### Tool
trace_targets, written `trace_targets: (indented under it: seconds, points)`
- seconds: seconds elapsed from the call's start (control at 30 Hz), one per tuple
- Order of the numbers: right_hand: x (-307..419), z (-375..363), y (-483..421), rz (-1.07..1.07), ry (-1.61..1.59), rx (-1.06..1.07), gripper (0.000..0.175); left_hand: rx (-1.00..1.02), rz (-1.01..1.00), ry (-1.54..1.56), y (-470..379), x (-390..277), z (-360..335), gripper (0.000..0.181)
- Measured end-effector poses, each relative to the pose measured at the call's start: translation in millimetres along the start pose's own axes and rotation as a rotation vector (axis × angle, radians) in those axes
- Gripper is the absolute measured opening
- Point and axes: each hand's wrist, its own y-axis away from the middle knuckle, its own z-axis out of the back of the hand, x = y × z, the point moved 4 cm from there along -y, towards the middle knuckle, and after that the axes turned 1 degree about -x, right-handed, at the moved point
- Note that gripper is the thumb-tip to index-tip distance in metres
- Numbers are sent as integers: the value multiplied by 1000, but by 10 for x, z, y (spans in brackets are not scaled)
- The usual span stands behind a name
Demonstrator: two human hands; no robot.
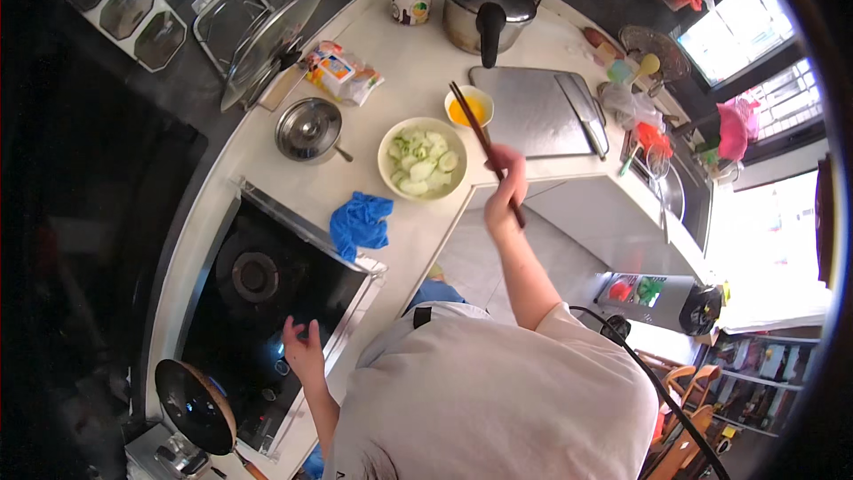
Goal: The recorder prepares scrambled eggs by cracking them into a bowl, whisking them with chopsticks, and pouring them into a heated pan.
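Observation:
Dark chopsticks (pixel 490 147) are gripped in my right hand (pixel 506 190), their tips slanting up over a small white bowl (pixel 491 103) of yellow liquid, perhaps beaten egg. Whether the tips touch the bowl is not clear. Left of it stands a larger bowl (pixel 462 177) of sliced pale-green vegetable. My left hand (pixel 304 347) is empty, fingers apart, above the front of the black gas hob (pixel 300 293). A wok (pixel 193 407) with a wooden handle lies tilted at the hob's lower left. A crumpled blue cloth (pixel 360 223) rests between the hob and the large bowl.
A steel board (pixel 526 113) with a cleaver (pixel 583 113) lies right of the small bowl. Behind are a pressure cooker (pixel 460 30) and a patterned jar (pixel 410 5). A small lidded pot (pixel 308 130), a plastic packet (pixel 343 73) and a glass lid (pixel 273 47) stand left. The sink (pixel 673 193) is right.

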Motion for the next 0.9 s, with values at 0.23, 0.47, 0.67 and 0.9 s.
trace_targets:
  seconds: [0.23,0.47,0.67,0.9]
  points:
    - [-1358,171,-1074,-374,140,271,42,570,16,474,-343,-1394,-1112,39]
    - [-2031,316,-1377,-630,160,317,35,893,-402,410,-445,-2748,-1846,38]
    - [-2254,434,-1534,-679,56,175,28,1401,331,938,-346,-3522,-3141,51]
    - [-2336,383,-1539,-914,-13,361,26,857,987,1339,-661,-3712,-4498,37]
